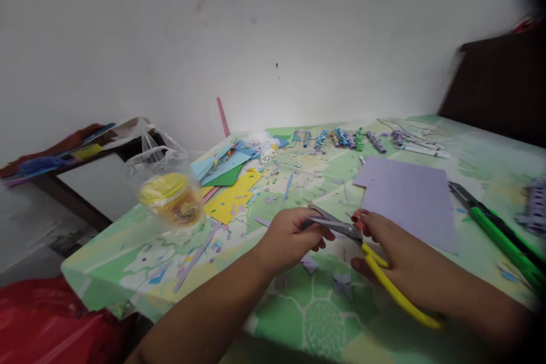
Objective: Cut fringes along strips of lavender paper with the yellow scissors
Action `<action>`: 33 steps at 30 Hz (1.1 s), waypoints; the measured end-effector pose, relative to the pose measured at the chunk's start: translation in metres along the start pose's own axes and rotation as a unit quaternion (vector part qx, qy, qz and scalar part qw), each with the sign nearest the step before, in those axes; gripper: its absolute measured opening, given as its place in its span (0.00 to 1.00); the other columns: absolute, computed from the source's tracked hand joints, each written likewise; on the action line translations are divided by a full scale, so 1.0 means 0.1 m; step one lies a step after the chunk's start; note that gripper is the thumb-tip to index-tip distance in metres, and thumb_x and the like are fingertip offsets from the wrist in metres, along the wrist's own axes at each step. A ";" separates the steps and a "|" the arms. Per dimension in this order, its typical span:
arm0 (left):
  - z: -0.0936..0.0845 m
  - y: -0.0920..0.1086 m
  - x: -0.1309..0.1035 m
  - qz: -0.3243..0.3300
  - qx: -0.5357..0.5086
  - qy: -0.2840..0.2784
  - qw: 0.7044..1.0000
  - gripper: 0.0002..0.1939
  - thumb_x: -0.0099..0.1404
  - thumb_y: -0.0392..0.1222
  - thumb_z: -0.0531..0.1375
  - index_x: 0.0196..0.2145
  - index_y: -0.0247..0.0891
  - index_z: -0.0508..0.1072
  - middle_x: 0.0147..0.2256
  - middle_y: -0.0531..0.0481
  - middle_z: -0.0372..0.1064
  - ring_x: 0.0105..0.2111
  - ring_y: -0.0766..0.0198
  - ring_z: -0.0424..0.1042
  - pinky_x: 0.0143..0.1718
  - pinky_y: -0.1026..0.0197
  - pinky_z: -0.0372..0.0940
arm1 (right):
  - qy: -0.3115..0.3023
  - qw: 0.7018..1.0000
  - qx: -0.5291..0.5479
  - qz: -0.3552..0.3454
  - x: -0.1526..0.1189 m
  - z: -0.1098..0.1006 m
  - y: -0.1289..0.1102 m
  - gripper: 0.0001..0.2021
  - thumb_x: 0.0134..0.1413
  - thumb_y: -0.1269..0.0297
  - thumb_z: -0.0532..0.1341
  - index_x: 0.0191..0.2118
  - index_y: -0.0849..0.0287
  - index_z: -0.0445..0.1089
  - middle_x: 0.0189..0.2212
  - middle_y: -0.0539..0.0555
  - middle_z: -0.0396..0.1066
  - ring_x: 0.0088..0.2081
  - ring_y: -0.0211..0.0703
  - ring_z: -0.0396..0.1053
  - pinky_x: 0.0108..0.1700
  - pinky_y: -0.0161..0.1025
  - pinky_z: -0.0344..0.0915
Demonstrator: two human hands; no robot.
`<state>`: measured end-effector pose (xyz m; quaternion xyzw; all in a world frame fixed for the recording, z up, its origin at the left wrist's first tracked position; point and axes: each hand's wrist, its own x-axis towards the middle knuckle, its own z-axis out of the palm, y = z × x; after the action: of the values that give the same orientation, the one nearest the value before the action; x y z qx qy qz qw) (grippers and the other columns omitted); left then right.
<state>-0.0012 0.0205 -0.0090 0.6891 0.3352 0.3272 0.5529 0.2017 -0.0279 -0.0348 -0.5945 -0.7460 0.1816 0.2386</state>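
In my right hand (390,242) is a pair of scissors with yellow handles (394,287), its metal blades (335,224) parted and pointing left. My left hand (294,233) is closed in a pinch by the blade tips, on what looks like a small piece of purple paper (306,223), mostly hidden by the fingers. Below the hands lie small purple paper cut-outs (342,284). A larger sheet of purple paper (409,199) lies flat beyond my right hand.
A green utility knife (497,230) lies at the right. Rolled paper pieces (341,137) line the back, near white paper shreds (262,145). Yellow paper (232,196) and a yellow-lidded tub in a plastic bag (170,199) sit at the left. Scraps litter the patterned tablecloth (298,330).
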 end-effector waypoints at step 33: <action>-0.15 0.21 -0.05 -0.153 -0.040 -0.077 0.984 0.04 0.52 0.36 0.59 0.23 0.33 0.72 0.17 0.55 0.67 0.16 0.73 0.66 0.17 0.71 0.60 | -0.039 0.999 -0.030 -0.013 -0.06 0.04 0.01 0.20 0.48 0.51 0.59 0.45 0.56 0.63 0.44 0.61 0.70 0.43 0.55 0.69 0.44 0.48 0.66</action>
<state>-0.0143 0.0207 0.0133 0.6306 0.3796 0.1979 0.6474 0.2014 -0.0333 -0.0397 -0.5844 -0.7675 0.1791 0.1931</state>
